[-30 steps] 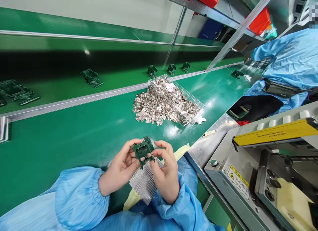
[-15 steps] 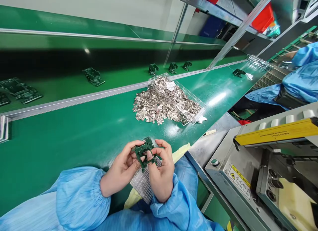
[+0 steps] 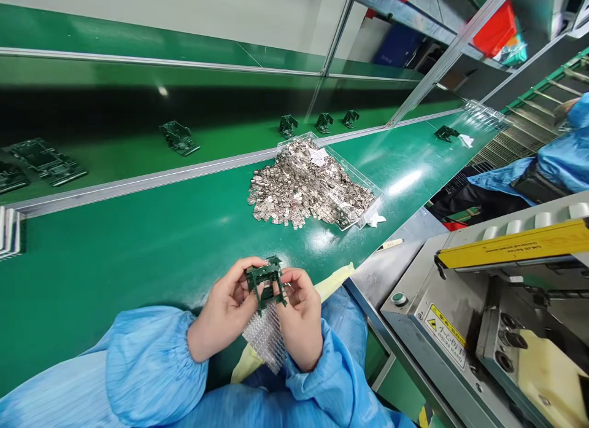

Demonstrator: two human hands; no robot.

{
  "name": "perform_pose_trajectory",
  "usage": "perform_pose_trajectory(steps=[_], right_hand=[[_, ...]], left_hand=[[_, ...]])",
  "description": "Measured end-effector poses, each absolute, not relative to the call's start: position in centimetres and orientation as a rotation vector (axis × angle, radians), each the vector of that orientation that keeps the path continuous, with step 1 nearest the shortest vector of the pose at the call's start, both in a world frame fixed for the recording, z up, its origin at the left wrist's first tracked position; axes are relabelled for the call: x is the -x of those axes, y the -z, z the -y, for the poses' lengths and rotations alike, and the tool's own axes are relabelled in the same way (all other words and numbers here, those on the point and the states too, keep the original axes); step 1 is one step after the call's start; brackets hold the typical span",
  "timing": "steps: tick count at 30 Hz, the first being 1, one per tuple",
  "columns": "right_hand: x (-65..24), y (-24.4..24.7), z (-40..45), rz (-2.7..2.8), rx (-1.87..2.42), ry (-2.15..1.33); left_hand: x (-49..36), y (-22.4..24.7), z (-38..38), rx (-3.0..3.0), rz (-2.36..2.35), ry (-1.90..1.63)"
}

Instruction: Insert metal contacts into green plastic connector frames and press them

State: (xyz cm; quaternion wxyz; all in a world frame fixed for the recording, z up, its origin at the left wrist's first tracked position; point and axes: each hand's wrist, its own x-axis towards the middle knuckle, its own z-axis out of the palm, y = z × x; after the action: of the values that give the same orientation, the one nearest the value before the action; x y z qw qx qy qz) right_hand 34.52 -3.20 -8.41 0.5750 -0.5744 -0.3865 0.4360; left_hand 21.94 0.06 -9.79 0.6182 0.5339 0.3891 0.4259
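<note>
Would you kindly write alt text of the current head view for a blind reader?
Left hand and right hand hold a green open-framed part at a green bench; small metal pieces lie heaped in and beside a clear tray.

My view is brightly lit, with white glare on the green worktop (image 3: 138, 250) right of centre and a small bright spot at upper left. A dark band crosses the upper left; wide-angle stretching tilts the edges.

Two hands (image 3: 260, 314) gripping green board frame (image 3: 267, 285), metal pieces (image 3: 310, 185) heaped beyond
</note>
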Motion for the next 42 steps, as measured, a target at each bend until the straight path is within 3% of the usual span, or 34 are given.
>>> perform_pose_trajectory(steps=[11, 21, 26, 31, 42], right_hand=[[-34.7, 8.5, 4.3, 0.640, 1.230, -1.195], [-35.7, 8.4, 9.8, 0.568, 1.200, -1.061], [-38.9, 11.5, 12.0, 0.542, 1.273, -0.938], [-39.6, 15.6, 12.2, 0.716, 1.389, -1.063], [-37.4, 18.3, 10.8, 0.816, 1.319, -0.874]], left_hand=[[-22.3, 8.6, 1.1, -1.168, -0.916, -0.949], [-23.3, 8.1, 4.4, -1.363, -0.783, -0.808], [-24.2, 8.7, 3.3, -1.346, -0.837, -0.895], [-25.6, 10.1, 0.9, -1.405, -0.830, -0.970], [-26.3, 11.2, 1.0, -1.511, -0.908, -1.026]])
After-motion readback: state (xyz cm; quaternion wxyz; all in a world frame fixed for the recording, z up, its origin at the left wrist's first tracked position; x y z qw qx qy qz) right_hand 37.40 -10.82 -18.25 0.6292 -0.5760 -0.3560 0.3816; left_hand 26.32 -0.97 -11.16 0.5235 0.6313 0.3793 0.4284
